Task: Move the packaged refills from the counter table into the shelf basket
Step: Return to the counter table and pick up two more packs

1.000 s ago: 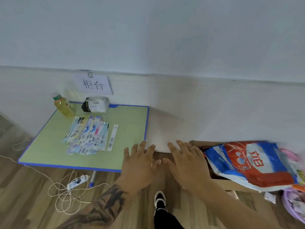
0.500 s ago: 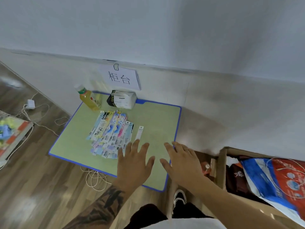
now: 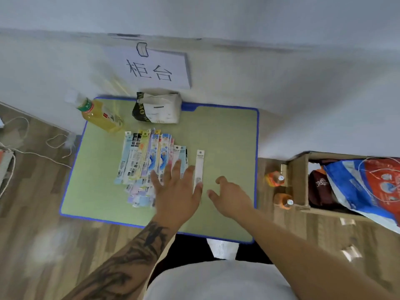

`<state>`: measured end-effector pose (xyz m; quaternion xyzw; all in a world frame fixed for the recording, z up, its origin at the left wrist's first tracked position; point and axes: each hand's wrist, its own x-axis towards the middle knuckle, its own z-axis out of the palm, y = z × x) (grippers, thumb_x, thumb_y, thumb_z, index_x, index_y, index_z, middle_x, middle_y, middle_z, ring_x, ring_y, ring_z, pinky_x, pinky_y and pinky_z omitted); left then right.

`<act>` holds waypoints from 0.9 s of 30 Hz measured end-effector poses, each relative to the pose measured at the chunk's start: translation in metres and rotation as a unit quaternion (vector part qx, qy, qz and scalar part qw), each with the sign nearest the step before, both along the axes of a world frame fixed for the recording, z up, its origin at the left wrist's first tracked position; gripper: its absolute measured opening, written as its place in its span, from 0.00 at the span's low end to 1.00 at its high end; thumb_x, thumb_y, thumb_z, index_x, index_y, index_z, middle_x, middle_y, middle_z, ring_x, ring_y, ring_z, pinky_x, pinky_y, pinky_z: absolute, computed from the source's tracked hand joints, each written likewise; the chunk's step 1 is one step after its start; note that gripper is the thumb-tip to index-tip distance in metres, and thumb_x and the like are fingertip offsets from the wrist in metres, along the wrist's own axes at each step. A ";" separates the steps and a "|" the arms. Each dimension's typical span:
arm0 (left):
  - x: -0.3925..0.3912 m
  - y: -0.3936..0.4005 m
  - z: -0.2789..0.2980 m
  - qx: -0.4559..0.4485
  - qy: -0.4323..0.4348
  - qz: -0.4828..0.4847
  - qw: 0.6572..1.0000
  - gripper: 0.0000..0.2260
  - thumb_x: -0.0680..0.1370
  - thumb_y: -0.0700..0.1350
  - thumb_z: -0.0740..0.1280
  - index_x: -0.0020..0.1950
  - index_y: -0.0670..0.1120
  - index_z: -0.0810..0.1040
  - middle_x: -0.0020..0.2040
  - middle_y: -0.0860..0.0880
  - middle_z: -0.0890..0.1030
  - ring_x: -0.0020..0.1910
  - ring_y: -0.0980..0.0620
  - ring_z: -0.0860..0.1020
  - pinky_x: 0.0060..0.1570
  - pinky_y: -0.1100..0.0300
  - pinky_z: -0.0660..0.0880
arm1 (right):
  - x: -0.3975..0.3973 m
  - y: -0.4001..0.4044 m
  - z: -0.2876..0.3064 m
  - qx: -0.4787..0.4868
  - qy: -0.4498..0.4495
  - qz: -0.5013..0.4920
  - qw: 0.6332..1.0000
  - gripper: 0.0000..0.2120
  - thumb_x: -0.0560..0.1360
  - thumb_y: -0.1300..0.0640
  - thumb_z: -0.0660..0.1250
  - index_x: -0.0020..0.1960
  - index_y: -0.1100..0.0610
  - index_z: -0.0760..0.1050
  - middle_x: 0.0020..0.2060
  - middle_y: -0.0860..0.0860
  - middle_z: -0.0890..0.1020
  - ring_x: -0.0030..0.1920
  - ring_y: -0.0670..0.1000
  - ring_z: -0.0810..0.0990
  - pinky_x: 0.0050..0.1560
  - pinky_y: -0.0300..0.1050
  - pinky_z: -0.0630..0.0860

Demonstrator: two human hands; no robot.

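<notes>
Several long packaged refills [image 3: 144, 158] lie fanned out in a pile on the green counter table [image 3: 227, 135]. One white refill pack [image 3: 199, 167] lies apart, just right of the pile. My left hand [image 3: 176, 189] is spread flat with straight fingers over the pile's right end, its thumb tip at the lower end of the white pack. My right hand [image 3: 230, 195] hovers over the bare table right of that pack, fingers loosely curled, holding nothing. No shelf basket is in sight.
A yellow drink bottle [image 3: 100, 115] and a tissue pack [image 3: 158, 108] sit at the table's back, under a paper sign [image 3: 151, 69]. A cardboard box [image 3: 300, 180] with a red-blue bag [image 3: 368, 185] and two orange bottles [image 3: 276, 178] stands right. Cables [image 3: 32, 154] lie on the floor left.
The view has closed in on the table and now looks more steeply down. Both hands moved forward over it; my left hand now covers the pile's right end.
</notes>
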<state>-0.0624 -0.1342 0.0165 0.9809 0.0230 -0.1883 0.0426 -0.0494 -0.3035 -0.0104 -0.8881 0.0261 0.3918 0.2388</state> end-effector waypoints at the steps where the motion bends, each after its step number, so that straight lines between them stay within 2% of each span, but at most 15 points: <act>1: 0.004 0.008 -0.002 -0.002 0.004 -0.018 1.000 0.29 0.81 0.65 0.47 0.80 0.56 0.62 0.83 0.45 0.57 0.83 0.40 0.53 0.76 0.29 0.44 | 0.001 0.013 -0.004 -0.005 0.009 -0.030 0.999 0.26 0.82 0.37 0.59 0.72 0.53 0.65 0.57 0.55 0.81 0.58 0.58 0.80 0.55 0.54 0.79; 4: 0.015 0.036 -0.009 -0.004 0.003 -0.060 0.998 0.30 0.81 0.66 0.47 0.78 0.55 0.67 0.82 0.44 0.62 0.81 0.38 0.58 0.75 0.28 0.45 | 0.004 0.052 -0.016 -0.030 0.011 -0.119 0.992 0.23 0.81 0.35 0.60 0.61 0.54 0.67 0.51 0.53 0.81 0.52 0.58 0.81 0.52 0.55 0.80; 6: 0.021 0.053 -0.017 -0.006 -0.004 -0.085 0.996 0.28 0.81 0.65 0.50 0.75 0.55 0.71 0.80 0.43 0.67 0.79 0.37 0.63 0.74 0.28 0.45 | 0.006 0.073 -0.024 -0.069 -0.018 -0.154 0.986 0.19 0.81 0.39 0.61 0.55 0.55 0.66 0.49 0.53 0.81 0.50 0.58 0.82 0.50 0.53 0.79; 8: 0.025 0.066 -0.021 -0.010 0.005 -0.103 0.995 0.26 0.81 0.63 0.53 0.75 0.54 0.72 0.79 0.43 0.67 0.79 0.37 0.63 0.74 0.28 0.46 | 0.007 0.088 -0.030 -0.111 -0.040 -0.166 0.979 0.14 0.82 0.44 0.61 0.54 0.56 0.67 0.51 0.54 0.81 0.52 0.59 0.82 0.49 0.51 0.78; 11: 0.027 0.083 -0.023 -0.029 0.023 -0.127 0.991 0.26 0.81 0.62 0.54 0.77 0.55 0.68 0.81 0.43 0.63 0.81 0.37 0.60 0.75 0.27 0.45 | 0.005 0.098 -0.036 -0.103 -0.028 -0.229 0.968 0.09 0.83 0.51 0.60 0.54 0.57 0.69 0.53 0.56 0.80 0.54 0.60 0.80 0.47 0.50 0.73; 13: 0.029 0.091 -0.024 -0.037 0.037 -0.140 0.989 0.27 0.82 0.62 0.53 0.80 0.58 0.61 0.83 0.44 0.59 0.82 0.38 0.56 0.75 0.28 0.41 | 0.002 0.099 -0.036 -0.096 -0.022 -0.251 0.963 0.09 0.83 0.52 0.61 0.54 0.58 0.70 0.53 0.55 0.79 0.54 0.61 0.80 0.46 0.50 0.71; 17: 0.034 0.100 -0.017 -0.087 0.072 -0.130 0.985 0.26 0.84 0.63 0.52 0.82 0.60 0.56 0.85 0.47 0.53 0.83 0.42 0.49 0.76 0.32 0.37 | -0.010 0.096 -0.023 -0.031 -0.029 -0.335 0.941 0.06 0.82 0.53 0.63 0.48 0.55 0.71 0.43 0.52 0.80 0.45 0.58 0.79 0.47 0.53 0.78; 19: 0.034 0.103 -0.012 -0.137 0.100 -0.098 0.981 0.25 0.84 0.63 0.54 0.81 0.60 0.59 0.83 0.49 0.57 0.82 0.45 0.53 0.78 0.37 0.43 | -0.016 0.098 -0.011 0.011 -0.041 -0.343 0.938 0.06 0.81 0.54 0.66 0.47 0.53 0.71 0.39 0.50 0.80 0.42 0.54 0.79 0.44 0.49 0.77; 20: 0.035 0.105 -0.008 -0.178 0.117 -0.070 0.975 0.25 0.84 0.63 0.56 0.79 0.59 0.63 0.81 0.50 0.63 0.80 0.47 0.60 0.79 0.39 0.51 | -0.020 0.101 -0.004 0.039 -0.047 -0.344 0.937 0.07 0.80 0.54 0.68 0.46 0.53 0.72 0.38 0.49 0.81 0.40 0.51 0.79 0.41 0.45 0.75; 22: 0.038 0.109 0.002 -0.284 0.167 0.010 0.944 0.23 0.82 0.63 0.61 0.75 0.58 0.70 0.70 0.52 0.75 0.69 0.50 0.74 0.71 0.48 0.69 | -0.025 0.108 0.014 0.109 -0.048 -0.358 0.926 0.08 0.79 0.55 0.71 0.46 0.53 0.73 0.35 0.47 0.81 0.33 0.45 0.76 0.34 0.36 0.70; 23: 0.039 0.111 0.006 -0.338 0.198 0.051 0.919 0.21 0.82 0.62 0.64 0.72 0.57 0.73 0.65 0.54 0.78 0.64 0.53 0.77 0.65 0.52 0.74 | -0.028 0.112 0.024 0.150 -0.044 -0.369 0.916 0.08 0.79 0.55 0.73 0.46 0.54 0.74 0.34 0.47 0.82 0.31 0.43 0.75 0.34 0.35 0.70; 25: 0.037 0.117 0.014 -0.416 0.237 0.107 0.872 0.13 0.81 0.57 0.69 0.63 0.56 0.78 0.58 0.55 0.83 0.56 0.56 0.81 0.57 0.57 0.78 | -0.033 0.121 0.039 0.222 -0.032 -0.373 0.900 0.09 0.79 0.54 0.73 0.46 0.56 0.75 0.34 0.48 0.83 0.32 0.44 0.76 0.36 0.38 0.71; 27: 0.033 0.124 0.020 -0.454 0.218 0.137 0.853 0.02 0.81 0.51 0.71 0.53 0.57 0.80 0.51 0.57 0.85 0.51 0.59 0.82 0.53 0.63 0.78 | -0.036 0.128 0.047 0.252 -0.019 -0.344 0.904 0.11 0.79 0.52 0.72 0.44 0.56 0.74 0.32 0.46 0.81 0.32 0.46 0.73 0.37 0.42 0.71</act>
